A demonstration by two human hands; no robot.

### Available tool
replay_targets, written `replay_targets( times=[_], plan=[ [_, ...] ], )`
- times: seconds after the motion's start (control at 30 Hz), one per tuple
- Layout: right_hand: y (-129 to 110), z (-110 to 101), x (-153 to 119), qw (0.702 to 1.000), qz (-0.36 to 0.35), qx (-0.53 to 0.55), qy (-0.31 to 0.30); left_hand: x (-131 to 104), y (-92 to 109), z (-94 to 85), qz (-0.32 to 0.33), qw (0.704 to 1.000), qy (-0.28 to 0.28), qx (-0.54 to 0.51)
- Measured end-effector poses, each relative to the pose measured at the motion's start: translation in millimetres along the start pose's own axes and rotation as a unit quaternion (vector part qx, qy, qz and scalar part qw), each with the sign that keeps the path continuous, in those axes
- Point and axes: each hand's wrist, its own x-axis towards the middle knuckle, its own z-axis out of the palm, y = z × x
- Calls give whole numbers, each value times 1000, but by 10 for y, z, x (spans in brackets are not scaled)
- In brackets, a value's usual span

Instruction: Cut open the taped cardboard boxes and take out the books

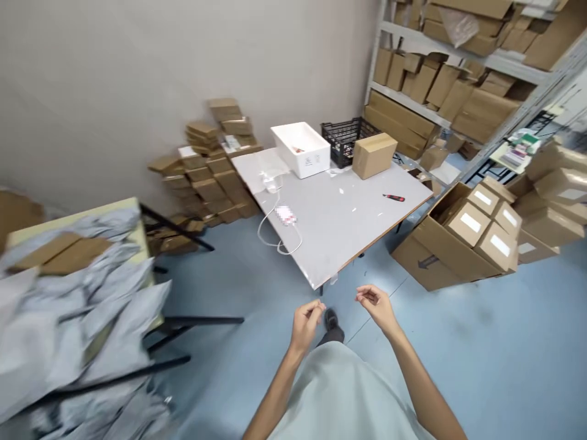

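Grey table (334,235), its nearest corner ahead of the person's 2 hands. Both forearms reach forward, hands raised and apart from each other. Left hand (307,325): fingers curled towards the thumb; whether they meet cannot be told. Right hand (376,305): fingers bent, loosely parted from the thumb. Flat tabletop bears 1 white bin (314,163) and 1 closed carton (376,156).

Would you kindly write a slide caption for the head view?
Left hand and right hand hover before a grey table bearing a white bin and cardboard box.
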Motion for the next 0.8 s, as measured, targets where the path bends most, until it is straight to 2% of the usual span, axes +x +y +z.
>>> replay_targets(
  times=[0.1, 0.2, 0.3, 0.37, 0.43, 0.53, 0.7, 0.8],
  plan=[
    [-211, -495, 448, 997, 5, 2, 77, 884, 240, 313, 2, 999, -32, 11],
    [-380, -960, 793, 987, 8, 17, 160, 1661, 538, 689, 13, 996, -81, 19],
    [-501, -1405, 1092, 971, 1, 48, 235, 2287, 774, 1128, 43, 993, -112, 13],
    [-569, -1730, 1302, 963, -9, 65, 262, 2619, 856, 1478, 49, 992, -117, -2],
    [-637, -2110, 1529, 957, -21, 74, 278, 2887, 882, 1898, 46, 991, -121, -17],
    [-735, -2786, 1869, 950, -37, 75, 302, 3174, 862, 2672, 28, 990, -139, -25],
    [-800, -3917, 2286, 945, -40, 80, 315, 3434, 802, 4066, -46, 977, -207, -1],
    [-745, -4447, 2461, 939, -22, 77, 333, 3611, 759, 4739, -88, 962, -260, 0]
  ],
)
